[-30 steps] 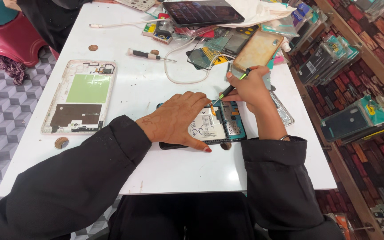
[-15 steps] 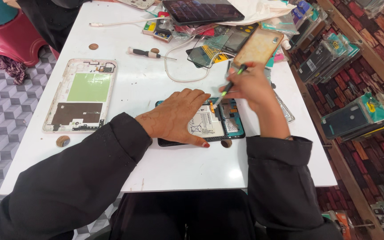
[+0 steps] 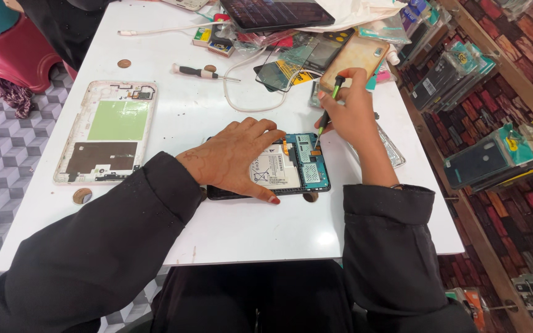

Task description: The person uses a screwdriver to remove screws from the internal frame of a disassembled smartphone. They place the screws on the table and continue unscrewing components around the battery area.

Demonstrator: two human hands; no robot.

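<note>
The opened tablet [image 3: 279,169] lies near the front edge of the white table [image 3: 248,228], back cover off. We press our left hand [image 3: 232,157] flat and open on it so it cannot slide. Our right hand [image 3: 350,114] is closed around a green-handled screwdriver [image 3: 327,111], tip down at the tablet's top edge. Farther left lies the removed back frame [image 3: 109,132]; beyond, a spare screwdriver [image 3: 202,73].

At the left of the white tabletop [image 3: 155,49] lies a white tablet back frame [image 3: 107,131] with a green panel. Toward the upper middle rest a black-handled screwdriver [image 3: 200,73], a looped white cable [image 3: 242,92] and a dark tablet [image 3: 276,12]. A red stool [image 3: 13,55] stands upper left. Packaged phone cases [image 3: 495,157] hang at the right.
</note>
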